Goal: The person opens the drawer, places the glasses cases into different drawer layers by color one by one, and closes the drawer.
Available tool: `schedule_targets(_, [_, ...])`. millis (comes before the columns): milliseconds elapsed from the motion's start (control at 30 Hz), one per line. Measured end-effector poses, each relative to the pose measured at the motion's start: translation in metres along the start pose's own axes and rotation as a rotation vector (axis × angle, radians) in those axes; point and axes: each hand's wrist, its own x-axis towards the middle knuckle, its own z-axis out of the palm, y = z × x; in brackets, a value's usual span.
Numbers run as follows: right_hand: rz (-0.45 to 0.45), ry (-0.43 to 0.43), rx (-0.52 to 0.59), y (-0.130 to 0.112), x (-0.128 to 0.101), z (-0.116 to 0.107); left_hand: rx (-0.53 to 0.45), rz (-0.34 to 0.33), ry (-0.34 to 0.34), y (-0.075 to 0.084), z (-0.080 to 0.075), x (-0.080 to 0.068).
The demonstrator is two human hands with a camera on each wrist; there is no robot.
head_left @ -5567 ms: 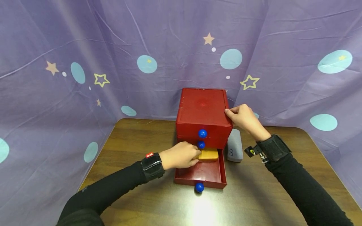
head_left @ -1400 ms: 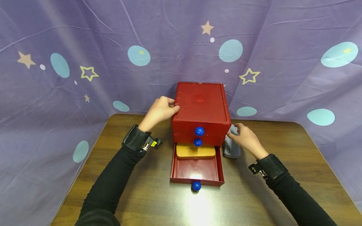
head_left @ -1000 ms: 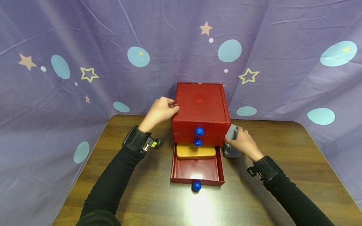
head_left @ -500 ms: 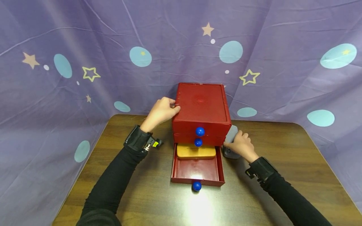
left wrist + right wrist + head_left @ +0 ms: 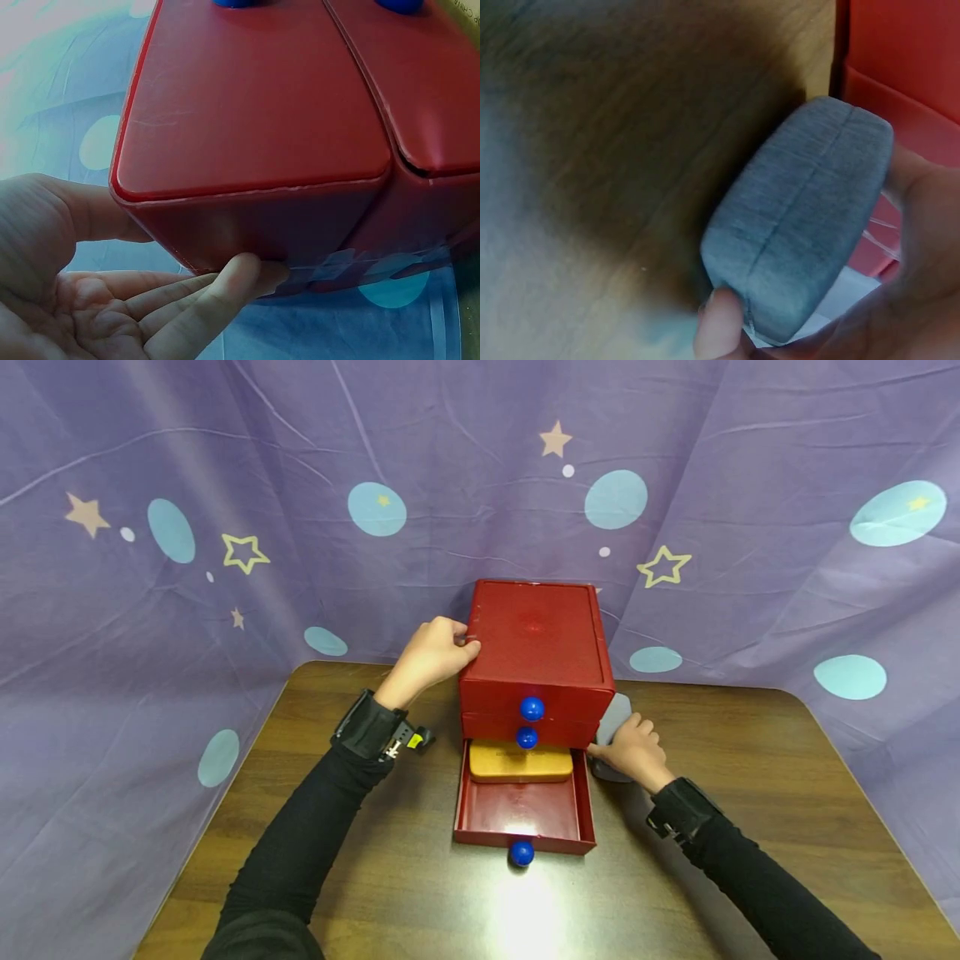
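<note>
Gripping the grey case (image 5: 613,720) on the tabletop (image 5: 750,793) beside the red chest (image 5: 534,647), the right hand (image 5: 630,752) looks mid-pickup while the left hand (image 5: 429,652) steadies the chest's far corner, so lifting it clear toward the open bottom drawer (image 5: 525,814) seems next.

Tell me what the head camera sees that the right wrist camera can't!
Only the head view shows the whole red drawer box, its blue knobs, the open bottom drawer with the tan case in it, the left hand touching the box's upper left edge, and the purple curtain.

Only the right wrist view shows the grey case up close: its fabric weave and seam, with a fingertip under its end.

Both show the right hand gripping the grey case beside the box on the wooden table.
</note>
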Motion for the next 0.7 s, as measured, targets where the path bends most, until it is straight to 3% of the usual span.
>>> schedule_targets(700, [-0.036,0.001,-0.021,0.0001,0.0016,-0.0009,0.01,0.039,0.03,-0.0027,0.0016,-0.0008])
